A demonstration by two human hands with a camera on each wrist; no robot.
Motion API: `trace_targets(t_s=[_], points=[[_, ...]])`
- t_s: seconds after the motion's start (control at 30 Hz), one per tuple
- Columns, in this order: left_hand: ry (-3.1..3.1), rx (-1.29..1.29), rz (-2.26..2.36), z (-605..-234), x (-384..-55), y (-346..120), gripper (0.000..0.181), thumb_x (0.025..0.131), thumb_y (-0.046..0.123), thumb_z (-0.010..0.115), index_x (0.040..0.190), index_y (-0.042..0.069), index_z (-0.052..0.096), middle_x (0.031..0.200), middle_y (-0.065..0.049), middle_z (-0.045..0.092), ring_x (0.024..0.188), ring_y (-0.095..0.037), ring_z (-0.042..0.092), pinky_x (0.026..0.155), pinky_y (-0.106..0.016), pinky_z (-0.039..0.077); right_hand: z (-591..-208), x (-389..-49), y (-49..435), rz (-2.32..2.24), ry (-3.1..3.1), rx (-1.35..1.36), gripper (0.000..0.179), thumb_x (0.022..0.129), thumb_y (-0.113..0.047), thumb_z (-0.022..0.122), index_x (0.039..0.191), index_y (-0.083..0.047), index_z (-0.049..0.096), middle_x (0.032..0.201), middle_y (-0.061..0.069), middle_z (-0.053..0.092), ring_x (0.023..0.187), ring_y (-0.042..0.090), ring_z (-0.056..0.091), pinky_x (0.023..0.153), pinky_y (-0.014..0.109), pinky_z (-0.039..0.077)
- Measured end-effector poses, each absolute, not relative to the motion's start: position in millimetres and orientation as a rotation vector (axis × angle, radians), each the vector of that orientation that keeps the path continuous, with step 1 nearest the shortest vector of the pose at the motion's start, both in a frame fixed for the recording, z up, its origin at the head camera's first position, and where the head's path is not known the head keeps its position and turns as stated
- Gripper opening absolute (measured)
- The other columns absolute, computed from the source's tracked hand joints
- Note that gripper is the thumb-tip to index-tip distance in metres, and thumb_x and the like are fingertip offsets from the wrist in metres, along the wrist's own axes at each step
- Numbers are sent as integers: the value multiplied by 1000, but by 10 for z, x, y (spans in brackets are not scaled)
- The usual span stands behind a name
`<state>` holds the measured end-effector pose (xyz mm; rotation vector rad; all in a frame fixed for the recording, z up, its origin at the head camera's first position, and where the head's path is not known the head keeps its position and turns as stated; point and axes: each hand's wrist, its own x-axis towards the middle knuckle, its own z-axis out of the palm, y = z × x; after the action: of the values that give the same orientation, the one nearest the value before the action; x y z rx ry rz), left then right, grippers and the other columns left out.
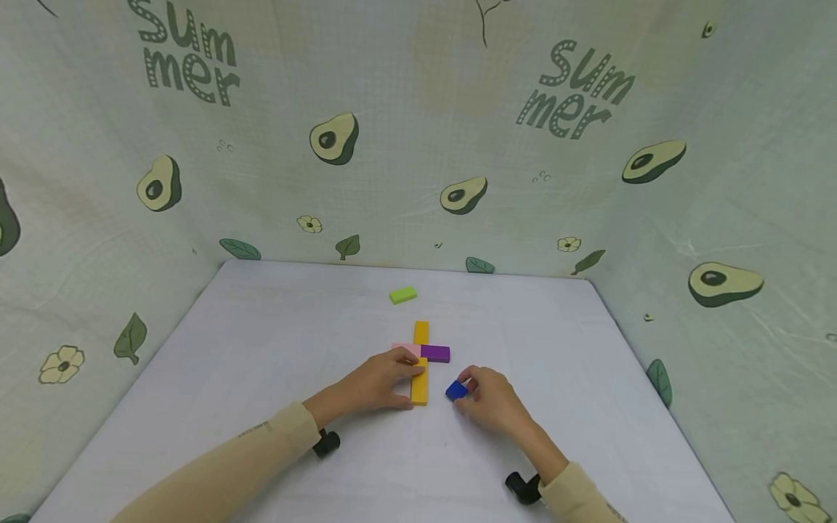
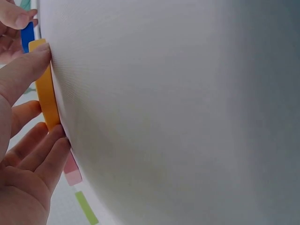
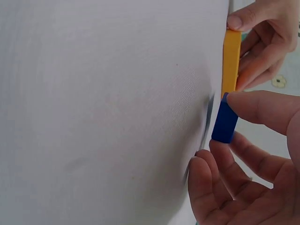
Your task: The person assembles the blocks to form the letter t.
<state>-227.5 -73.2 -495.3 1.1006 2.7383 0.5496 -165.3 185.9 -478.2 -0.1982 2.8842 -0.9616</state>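
Observation:
My left hand [image 1: 379, 379] holds the long yellow block [image 1: 419, 391], thumb at its near end and fingers along its left side and top. A blue block [image 3: 225, 121] is pinched between the thumb and fingers of my right hand [image 1: 493, 398], just right of the yellow one. In the right wrist view a strip of white cloth shows beside the blue block. Beyond my left fingers, a pink block [image 1: 407, 349] and a purple block [image 1: 435, 354] lie crosswise, end to end. Another yellow block [image 1: 421, 333] extends away behind them. My left fingers partly cover the pink block.
A lime green block [image 1: 402, 294] lies apart, farther back on the white tabletop [image 1: 294, 312]. Cloth walls [image 1: 392, 94] printed with avocados and leaves rise at the back and both sides. Black wrist cameras sit below each cuff.

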Motion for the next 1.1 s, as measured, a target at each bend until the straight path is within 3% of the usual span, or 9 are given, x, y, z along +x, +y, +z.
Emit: trace_targets(t_s=[1.1], points=[[2734, 1196, 583, -4981, -2311, -760, 65, 88, 39, 89, 144, 13, 68, 140, -1, 60, 127, -17, 59, 112, -33, 51, -4857, -1456, 1535, -953, 2824, -373, 30, 86, -17, 87, 111, -13, 71, 94, -2, 64, 85, 15, 55, 75, 30, 51]])
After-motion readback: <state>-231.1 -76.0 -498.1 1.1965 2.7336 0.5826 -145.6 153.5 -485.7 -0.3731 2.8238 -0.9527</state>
